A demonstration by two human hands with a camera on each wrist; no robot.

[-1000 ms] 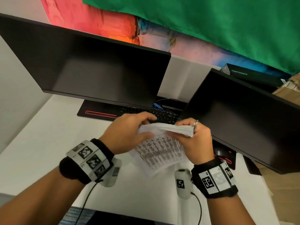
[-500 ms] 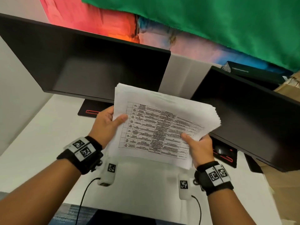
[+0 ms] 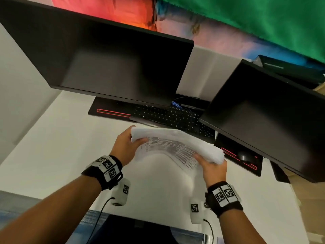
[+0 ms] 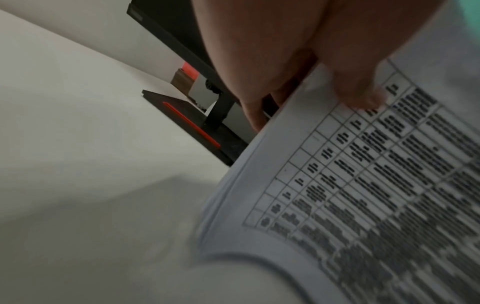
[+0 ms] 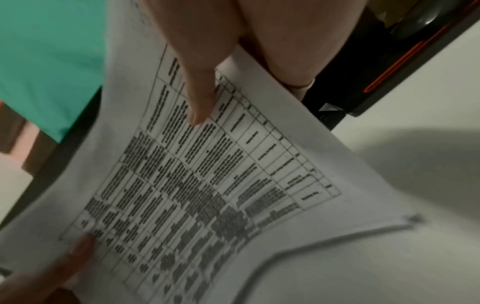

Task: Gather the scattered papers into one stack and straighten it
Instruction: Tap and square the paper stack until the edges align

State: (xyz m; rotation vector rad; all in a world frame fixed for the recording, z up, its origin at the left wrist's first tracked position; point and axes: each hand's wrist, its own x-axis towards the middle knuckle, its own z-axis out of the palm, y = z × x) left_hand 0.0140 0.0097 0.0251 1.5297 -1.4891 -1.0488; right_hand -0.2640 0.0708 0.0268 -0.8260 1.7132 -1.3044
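The stack of papers (image 3: 177, 147) has tipped forward since half a second ago: then it stood nearly upright, printed table facing the person; now it leans away toward the keyboard (image 3: 173, 118), its top edge out over the near keys and its lower edge down toward the white tabletop (image 3: 52, 147). The sheets look blurred in the head view, so the stack is likely in motion.

The left hand (image 3: 125, 145) grips the left edge, thumb on the printed face and fingers behind; the left wrist view shows the thumb (image 4: 358, 90) pressed on the table's top row. The right hand (image 3: 212, 167) grips the right edge the same way, its thumb (image 5: 200, 98) laid across the print. Both grips are closed on the paper, neither released.

All the sheets seem gathered into this one stack held above the tabletop, between the two hands and in front of the two dark monitors (image 3: 112, 67). No loose sheets show elsewhere. In the right wrist view the lower edges (image 5: 337, 240) fan apart and curl, so the stack is not yet square. I judge this a tapping or jogging stroke, with more straightening left before laying it down
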